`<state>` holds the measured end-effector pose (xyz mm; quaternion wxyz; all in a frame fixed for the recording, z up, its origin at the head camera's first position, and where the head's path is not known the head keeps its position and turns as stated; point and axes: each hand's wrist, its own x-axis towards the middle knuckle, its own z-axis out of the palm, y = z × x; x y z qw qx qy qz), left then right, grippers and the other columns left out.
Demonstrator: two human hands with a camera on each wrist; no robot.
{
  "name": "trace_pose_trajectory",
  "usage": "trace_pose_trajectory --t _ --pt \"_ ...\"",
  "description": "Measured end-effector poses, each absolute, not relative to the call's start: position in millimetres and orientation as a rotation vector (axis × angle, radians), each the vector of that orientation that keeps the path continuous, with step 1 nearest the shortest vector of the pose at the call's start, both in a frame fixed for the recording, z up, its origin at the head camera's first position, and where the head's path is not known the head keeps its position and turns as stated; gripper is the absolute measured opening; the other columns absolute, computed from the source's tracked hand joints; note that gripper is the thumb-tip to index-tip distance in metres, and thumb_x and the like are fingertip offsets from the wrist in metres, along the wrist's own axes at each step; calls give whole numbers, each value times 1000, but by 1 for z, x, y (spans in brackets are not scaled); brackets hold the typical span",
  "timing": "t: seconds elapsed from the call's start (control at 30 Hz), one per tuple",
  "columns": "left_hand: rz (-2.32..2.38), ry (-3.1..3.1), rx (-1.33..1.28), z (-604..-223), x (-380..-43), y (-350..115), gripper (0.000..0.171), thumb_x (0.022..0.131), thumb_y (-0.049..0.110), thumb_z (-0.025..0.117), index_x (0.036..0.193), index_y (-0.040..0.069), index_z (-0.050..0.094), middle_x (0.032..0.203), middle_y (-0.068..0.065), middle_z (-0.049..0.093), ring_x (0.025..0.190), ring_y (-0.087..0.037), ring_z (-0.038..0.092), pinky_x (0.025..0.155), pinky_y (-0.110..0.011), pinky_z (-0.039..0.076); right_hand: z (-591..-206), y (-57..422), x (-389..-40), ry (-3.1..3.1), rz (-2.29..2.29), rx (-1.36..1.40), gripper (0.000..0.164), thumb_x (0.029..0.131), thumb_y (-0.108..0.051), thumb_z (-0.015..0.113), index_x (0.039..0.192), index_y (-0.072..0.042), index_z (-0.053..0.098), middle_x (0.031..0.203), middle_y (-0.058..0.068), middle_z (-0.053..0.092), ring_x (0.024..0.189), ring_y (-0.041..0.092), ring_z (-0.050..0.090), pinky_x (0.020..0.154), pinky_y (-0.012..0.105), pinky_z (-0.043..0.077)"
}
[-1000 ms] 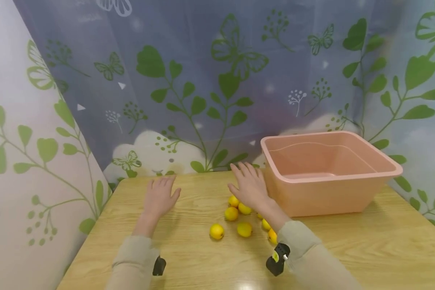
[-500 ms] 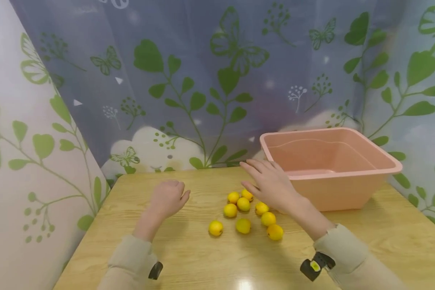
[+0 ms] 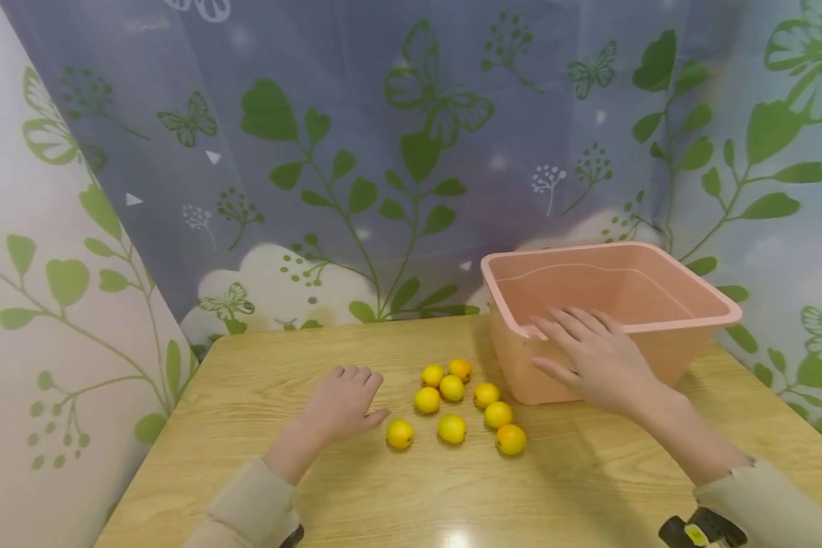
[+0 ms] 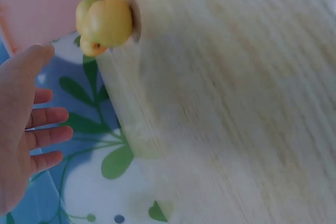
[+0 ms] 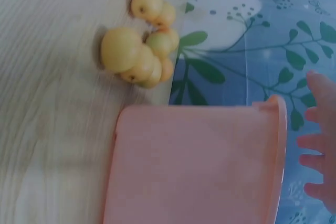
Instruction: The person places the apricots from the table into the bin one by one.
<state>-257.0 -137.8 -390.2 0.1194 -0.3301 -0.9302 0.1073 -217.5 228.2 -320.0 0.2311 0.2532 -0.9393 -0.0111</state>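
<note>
Several small yellow-orange loquats (image 3: 451, 428) lie in a loose group on the table. My left hand (image 3: 339, 403) hovers just left of them, palm down and holding nothing, its thumb near the leftmost loquat (image 3: 400, 434). In the left wrist view, the fingers of the left hand (image 4: 21, 129) are relaxed and spread a little. Right of the fruit stands a pink plastic basin (image 3: 514, 365). My right hand (image 3: 599, 365) is in front of the basin, overlapping its front rim in the head view, fingers extended and nothing in them. The right wrist view shows those fingertips (image 5: 313, 142) beside the basin's rim.
The light wooden table (image 3: 260, 365) carries the fruit and the basin. A blue curtain (image 3: 356, 152) printed with green leaves and butterflies hangs behind its far edge. Pale patterned cloth (image 3: 62, 365) closes off the left side.
My right hand has moved right, from above the loquats to the front of the basin. My left hand has shifted right and nearer to the fruit. The loquats and basin stay put.
</note>
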Motion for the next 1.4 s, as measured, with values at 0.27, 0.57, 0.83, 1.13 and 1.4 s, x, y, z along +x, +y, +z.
trace_pose_trajectory --t 0.27,0.57,0.83,1.13,1.4 --pt "378 -2665 -1119 -404 -248 -126 59 85 57 53 119 9 51 102 -5 55 94 -22 52 84 -37 41 -331 265 -204 -2646 -56 598 60 90 -45 53 135 -7 46 136 21 43 124 39 37 100 55 24" --pt "325 -2725 -1178 -421 -243 -127 54 84 51 58 118 10 52 108 -7 55 101 -24 54 89 -41 42 -342 279 -199 -2598 -93 639 60 91 -47 51 133 -5 48 137 21 43 123 38 39 98 53 27" --pt "341 -2652 -1221 -429 -241 -120 44 81 44 64 111 13 53 98 -3 54 93 -20 54 82 -37 42 -349 281 -199 -2602 -42 641 59 91 -44 53 134 -4 47 137 23 40 124 42 36 98 55 28" --pt "308 -2640 -1254 -432 -242 -116 35 83 35 66 107 14 52 95 -2 52 89 -19 53 80 -36 42 -351 285 -200 -2573 -19 660 58 92 -43 50 135 -3 46 138 24 38 125 42 36 97 55 29" --pt "355 -2646 -1251 -429 -243 -111 34 82 31 67 108 14 52 97 -2 52 92 -18 53 84 -36 42 -348 287 -200 -2619 -41 650 59 94 -43 47 138 -3 42 142 24 34 128 41 32 99 54 27"
